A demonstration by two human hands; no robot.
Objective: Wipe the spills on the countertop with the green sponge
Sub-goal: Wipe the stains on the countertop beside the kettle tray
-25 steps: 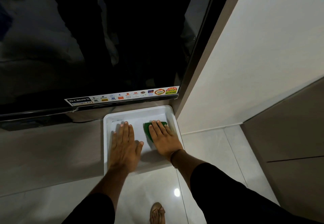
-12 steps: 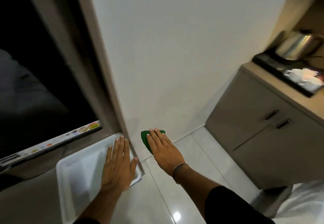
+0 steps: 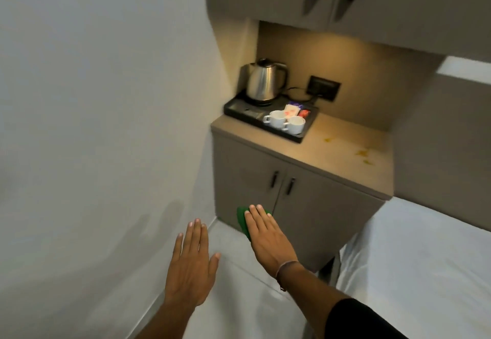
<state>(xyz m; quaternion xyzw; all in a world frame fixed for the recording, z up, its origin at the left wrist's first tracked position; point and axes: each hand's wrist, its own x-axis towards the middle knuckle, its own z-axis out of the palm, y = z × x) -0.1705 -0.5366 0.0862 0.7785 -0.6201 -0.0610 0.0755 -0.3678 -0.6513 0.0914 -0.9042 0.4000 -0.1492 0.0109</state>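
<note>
My right hand (image 3: 268,240) is held flat in the air with the green sponge (image 3: 242,220) under its fingers; only the sponge's left edge shows past them. My left hand (image 3: 190,267) hovers beside it, fingers straight, holding nothing. Ahead to the right is the beige countertop (image 3: 326,152), with yellow-orange spills (image 3: 362,152) on its right part and a smaller spot (image 3: 327,140) nearer the middle. Both hands are well short of the counter, over the floor.
A black tray (image 3: 239,111) on the counter's left carries a steel kettle (image 3: 263,82), two white cups (image 3: 285,120) and sachets. Cabinet doors (image 3: 265,187) sit below, upper cabinets above. A white wall is on the left, a white bed (image 3: 425,259) on the right.
The view has swung right from the white tray under the television to the counter. My right hand lifted the sponge out of the tray; my left hand came off the tray.
</note>
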